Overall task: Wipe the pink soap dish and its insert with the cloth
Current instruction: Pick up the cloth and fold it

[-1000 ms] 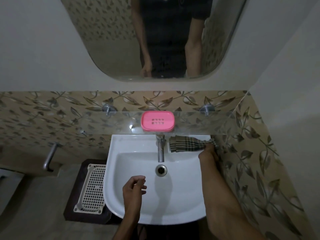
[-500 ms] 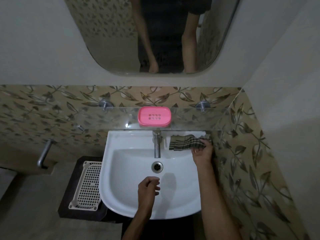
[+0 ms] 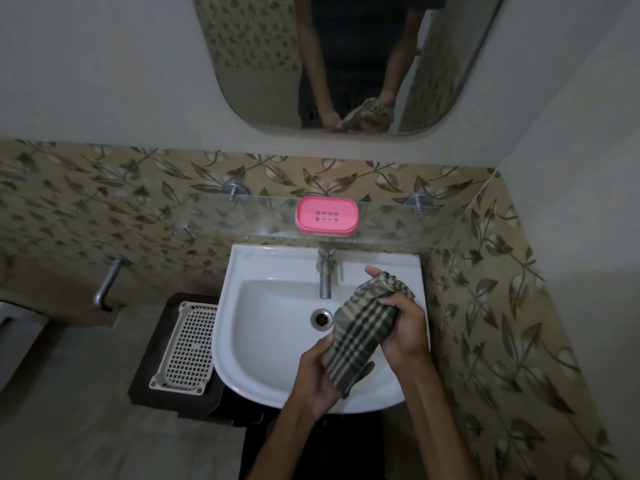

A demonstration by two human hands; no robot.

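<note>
While the pink soap dish [image 3: 326,216] sits on the glass shelf [image 3: 388,223], slotted insert [image 3: 325,218] inside, both hands grip the checked cloth [image 3: 360,336] over the white sink [image 3: 270,327]: left hand [image 3: 317,379] low, right hand [image 3: 401,323] high. Tap [image 3: 325,275] stands between.

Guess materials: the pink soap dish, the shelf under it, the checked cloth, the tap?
Soap dish: likely molded plastic, uniform pink, smooth, slotted insert. Shelf: looks like clear glass, wall tiles show through it, held by metal studs. Cloth: woven fabric, probably cotton, matte, folds and bunches in both hands. Tap: metal, dull silver sheen, likely chrome or steel.
</note>
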